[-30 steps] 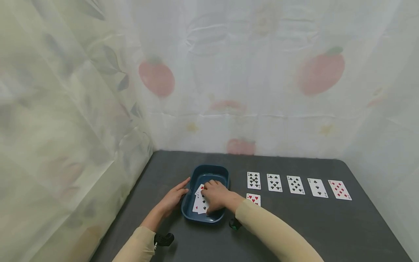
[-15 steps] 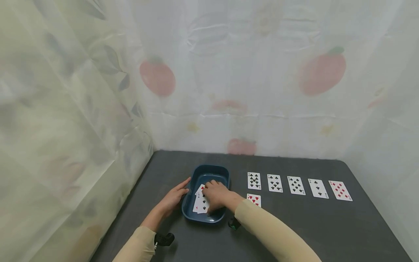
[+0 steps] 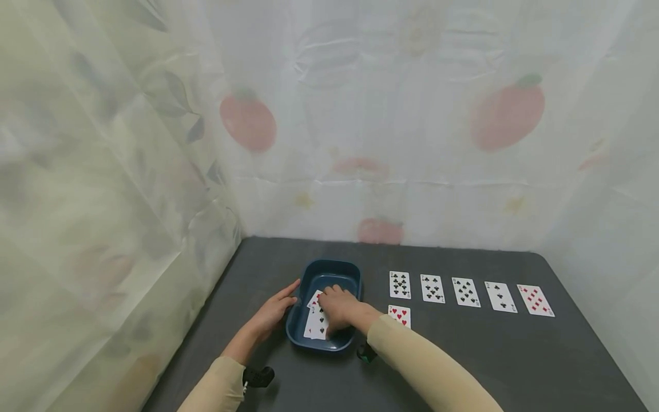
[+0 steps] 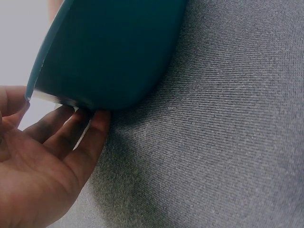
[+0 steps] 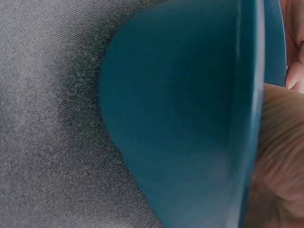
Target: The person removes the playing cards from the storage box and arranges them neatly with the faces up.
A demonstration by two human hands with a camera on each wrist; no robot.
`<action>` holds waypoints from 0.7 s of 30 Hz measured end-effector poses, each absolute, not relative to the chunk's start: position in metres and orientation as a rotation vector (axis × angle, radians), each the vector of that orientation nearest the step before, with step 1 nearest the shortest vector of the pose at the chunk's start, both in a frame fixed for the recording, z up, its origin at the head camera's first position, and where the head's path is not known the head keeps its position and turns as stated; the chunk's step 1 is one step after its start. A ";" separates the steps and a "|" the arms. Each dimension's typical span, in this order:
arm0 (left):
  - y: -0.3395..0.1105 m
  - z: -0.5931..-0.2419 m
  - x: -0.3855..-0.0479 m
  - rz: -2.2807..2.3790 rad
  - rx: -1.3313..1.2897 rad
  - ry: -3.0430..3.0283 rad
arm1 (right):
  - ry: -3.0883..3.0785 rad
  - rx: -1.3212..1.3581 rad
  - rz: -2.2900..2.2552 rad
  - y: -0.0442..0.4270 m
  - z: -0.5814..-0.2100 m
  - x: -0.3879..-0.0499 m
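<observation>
1. Tray [image 3: 333, 278], lower centre: long axis near-vertical, far end leaning right; cards [image 3: 314, 328] inside aligned similarly.
2. Left hand [image 3: 272, 315] clamped on left rim.
3. Right hand [image 3: 340, 308] over cards, knuckles up; grip hidden, can't tell.

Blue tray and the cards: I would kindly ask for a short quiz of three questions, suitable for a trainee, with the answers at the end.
1. How many cards lie in the back row, to the right of the blue tray?

2. True or false: the left grip rests on that row.

3. Which suit shows on the lone card in front of the row?
a) clubs
b) hearts
c) diamonds

Key:
1. Five.
2. False; it is at the side of the blue tray.
3. b) hearts.
</observation>
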State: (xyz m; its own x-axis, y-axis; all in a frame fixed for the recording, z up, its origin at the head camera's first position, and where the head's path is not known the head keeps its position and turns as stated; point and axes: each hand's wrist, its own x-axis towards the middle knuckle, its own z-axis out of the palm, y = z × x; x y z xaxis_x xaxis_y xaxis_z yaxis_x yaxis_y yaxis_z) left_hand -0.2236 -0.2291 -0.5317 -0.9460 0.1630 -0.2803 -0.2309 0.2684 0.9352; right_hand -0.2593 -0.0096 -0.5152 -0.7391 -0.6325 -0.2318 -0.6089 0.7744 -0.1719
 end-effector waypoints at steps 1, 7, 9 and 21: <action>-0.229 -0.532 -0.223 1.724 -0.062 2.223 | 2.692 -0.957 -0.129 -0.010 -0.516 -0.259; -0.230 -0.532 -0.223 1.722 -0.070 2.224 | 2.702 -0.954 -0.144 -0.009 -0.518 -0.260; -0.230 -0.532 -0.223 1.722 -0.075 2.226 | 2.703 -0.966 -0.144 -0.008 -0.518 -0.260; -0.230 -0.530 -0.222 1.700 -0.050 2.242 | 2.692 -1.032 -0.111 -0.007 -0.517 -0.255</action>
